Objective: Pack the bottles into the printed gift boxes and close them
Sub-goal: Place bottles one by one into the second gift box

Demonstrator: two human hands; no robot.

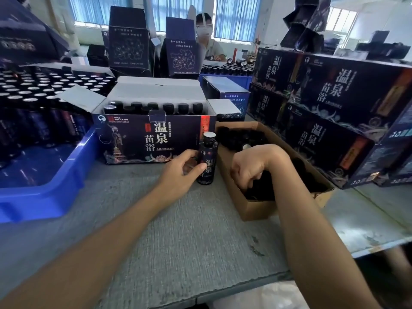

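Note:
A dark printed gift box point(138, 137) stands open on the grey table, its white flaps up and a row of several capped bottles inside. In front of its right corner a dark bottle point(207, 159) with a silver top stands upright. My left hand point(180, 172) grips that bottle, thumb across its label. My right hand point(252, 166) reaches down into a brown cardboard box point(256, 208) of black caps, fingers curled among them; what they hold is hidden.
A blue crate point(44, 192) with many uncapped bottles sits at the left. Closed printed boxes point(334, 112) are stacked at the right, and open empty ones stand behind. A person sits across the table at the back.

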